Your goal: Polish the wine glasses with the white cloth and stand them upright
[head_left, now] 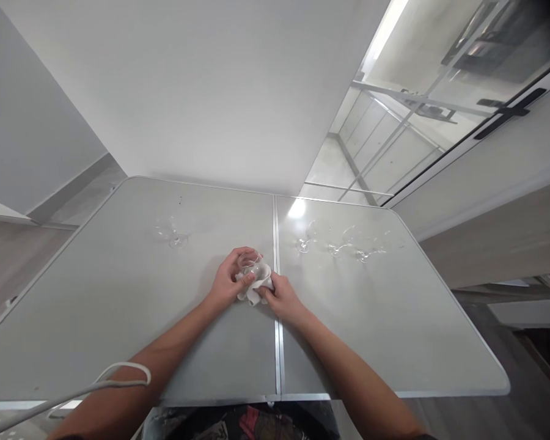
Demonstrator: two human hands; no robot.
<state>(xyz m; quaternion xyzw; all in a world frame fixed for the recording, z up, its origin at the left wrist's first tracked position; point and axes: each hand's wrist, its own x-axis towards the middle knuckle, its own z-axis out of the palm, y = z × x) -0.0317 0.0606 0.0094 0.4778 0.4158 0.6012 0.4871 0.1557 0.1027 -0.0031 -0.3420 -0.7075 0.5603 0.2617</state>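
With wiping seemingly unfinished, the left hand (230, 275) is clasping a glass (257, 271), the right hand (285, 297) pinching cloth (253, 297), four glasses (303, 245) standing apart.

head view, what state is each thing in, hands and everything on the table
left hand: closed around a glass
right hand: gripping a cloth
held glass: in the left hand, against the cloth
white cloth: bunched
lone glass on the left: standing on its foot
three glasses on the right: standing, apart
table: flat, two halves meeting
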